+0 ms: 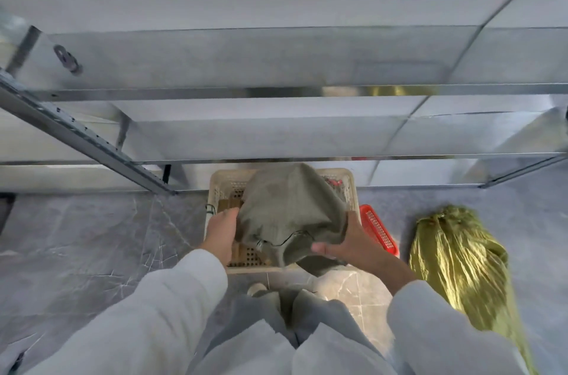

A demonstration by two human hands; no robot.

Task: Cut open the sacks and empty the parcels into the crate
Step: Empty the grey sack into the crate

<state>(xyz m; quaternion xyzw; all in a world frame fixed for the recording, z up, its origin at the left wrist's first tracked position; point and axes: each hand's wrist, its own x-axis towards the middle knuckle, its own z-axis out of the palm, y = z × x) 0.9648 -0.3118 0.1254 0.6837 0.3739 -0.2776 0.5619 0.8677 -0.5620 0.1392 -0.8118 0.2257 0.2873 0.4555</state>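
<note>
A grey-green woven sack [289,208] is held upended over a cream plastic crate [215,190] on the floor. My left hand [222,233] grips the sack's left side near its lower edge. My right hand [347,244] grips the right side, thumb under the sack's open mouth. Brown parcels [229,204] lie inside the crate to the left of the sack. The sack hides most of the crate's inside.
A red plastic basket [378,230] lies just right of the crate. A yellow-green tied sack [458,261] lies on the grey tiled floor further right. Metal shelving [276,92] stands directly behind the crate. My knees and shoe [256,288] are close to the crate's near edge.
</note>
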